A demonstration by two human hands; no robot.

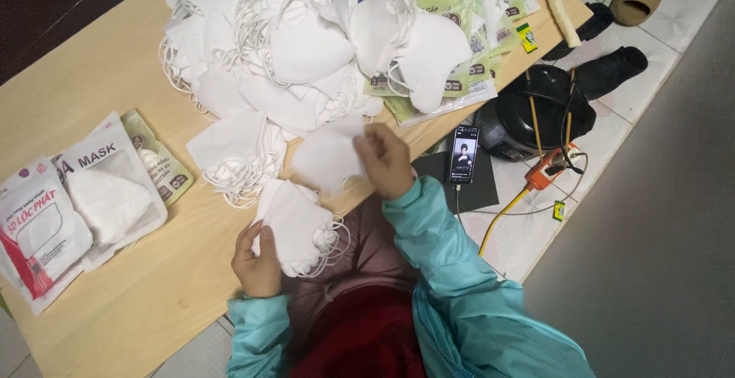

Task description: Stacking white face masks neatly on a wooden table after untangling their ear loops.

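Gripping a small stack of white masks [295,229] at the near table edge, the left hand [258,259] has its fingers closed on the stack's left side, while the right hand [385,160] pinches a single white mask [329,157] held just above the stack. Beyond both hands lies a large heap of loose white masks [291,49] — ear loops tangled — on the wooden table [115,79]. Sealed mask packets [76,202] lie at the left; a phone [462,154] rests right of the table.
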